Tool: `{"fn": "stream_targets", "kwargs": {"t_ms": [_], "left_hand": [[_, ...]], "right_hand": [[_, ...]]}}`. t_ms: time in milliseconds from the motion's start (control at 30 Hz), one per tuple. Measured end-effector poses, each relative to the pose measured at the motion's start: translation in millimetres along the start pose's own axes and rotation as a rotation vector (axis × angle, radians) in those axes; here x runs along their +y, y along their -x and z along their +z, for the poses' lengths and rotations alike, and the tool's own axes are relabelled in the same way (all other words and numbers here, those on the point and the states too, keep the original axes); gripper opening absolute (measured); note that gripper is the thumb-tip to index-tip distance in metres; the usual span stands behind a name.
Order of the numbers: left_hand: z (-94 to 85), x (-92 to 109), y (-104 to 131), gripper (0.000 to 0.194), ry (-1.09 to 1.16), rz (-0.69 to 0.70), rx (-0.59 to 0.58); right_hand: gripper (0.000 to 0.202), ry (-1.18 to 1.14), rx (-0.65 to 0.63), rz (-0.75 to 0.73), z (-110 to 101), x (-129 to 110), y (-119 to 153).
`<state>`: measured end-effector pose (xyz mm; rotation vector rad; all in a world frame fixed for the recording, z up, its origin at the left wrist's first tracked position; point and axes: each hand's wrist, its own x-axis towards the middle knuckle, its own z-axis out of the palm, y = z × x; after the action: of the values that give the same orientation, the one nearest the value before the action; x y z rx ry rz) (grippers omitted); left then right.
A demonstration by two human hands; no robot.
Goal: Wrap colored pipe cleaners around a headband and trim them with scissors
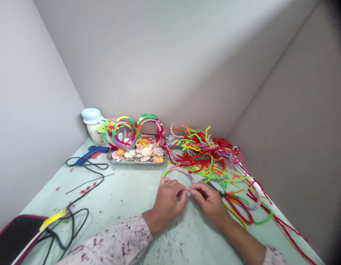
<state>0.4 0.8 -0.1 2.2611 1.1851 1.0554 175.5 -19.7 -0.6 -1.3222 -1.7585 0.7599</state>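
Note:
A headband (179, 169) wrapped in green, pink and purple fuzzy stem arches up just beyond my hands, in the middle of the table. My left hand (169, 198) is closed around its left side, fingers curled. My right hand (210, 201) is at its right end, with thumb and forefinger pinched together. Between the fingertips of both hands shows a short bit of pale pink stem (188, 189). The headband's lower ends are hidden by my hands.
Behind stands a metal tray (137, 162) of shells with finished headbands (149, 119) on it. Fuzzy stems (206, 147) pile up at the right, near red-handled scissors (240, 208). A cup (93, 127), blue glue gun (89, 154), black cord (87, 191) and phone (18, 235) lie left.

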Motion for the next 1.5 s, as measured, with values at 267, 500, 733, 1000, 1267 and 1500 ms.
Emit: {"fn": "stream_targets", "kwargs": {"t_ms": [267, 500, 733, 1000, 1267, 1500], "left_hand": [[0.0, -0.3, -0.6, 0.018, -0.014, 0.008, 0.0], [1.7, -1.8, -0.2, 0.019, -0.003, 0.022, 0.001], [2.0, -1.8, -0.1, 0.02, -0.01, 0.03, -0.01], [1.4, -0.4, 0.0, 0.018, -0.015, 0.031, -0.009], [0.8, 0.4, -0.7, 0.018, -0.016, 0.039, -0.012], [2.4, -0.9, 0.2, 0.02, -0.013, 0.047, -0.001]], "right_hand": [[0.023, -0.001, -0.013, 0.001, 0.1, 2.8, 0.1], [0.024, -0.027, -0.035, 0.034, -0.5, 1.8, 0.3], [0.026, -0.031, -0.042, 0.042, -0.1, 3.5, 0.0], [0.027, -0.034, -0.034, 0.029, 0.5, 3.7, -0.1], [0.031, -0.088, -0.056, 0.072, 0.0, 2.1, -0.2], [0.032, -0.109, -0.064, 0.111, 1.2, 1.6, -0.9]]}}
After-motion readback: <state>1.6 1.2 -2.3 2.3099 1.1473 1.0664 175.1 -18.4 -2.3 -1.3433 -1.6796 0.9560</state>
